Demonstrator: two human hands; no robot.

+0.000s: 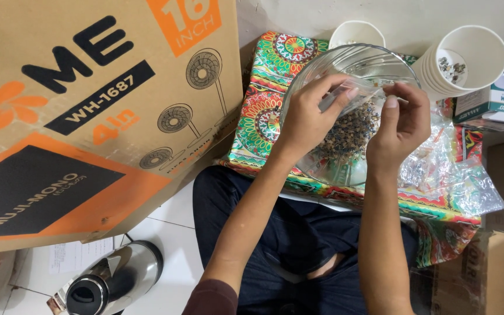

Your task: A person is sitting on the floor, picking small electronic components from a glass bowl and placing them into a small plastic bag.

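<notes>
left hand (307, 114): curling over the rim of the clear glass bowl (322, 64), steadying it on the bright patterned cloth (263, 116).
right hand (401, 119): pinching one small piece, too tiny to tell what, over the bowl.
technique: best keeping the bowl tilted and picking singly (slow beats spilling).
contents: small dark mixed bits (351, 134), heaping low in the bowl.
nearby: white paper cups (468, 58) sitting beside it.

A glass bowl (345, 116) sits on a patterned cloth (263, 111), with both hands over it: left hand (310, 116), right hand (401, 125). Behind the bowl stands a cup (357, 34); right of it, stacked cups (462, 61) and a plastic bag (456, 175). A carton (88, 116) lies left, a kettle (115, 280) below it.
</notes>
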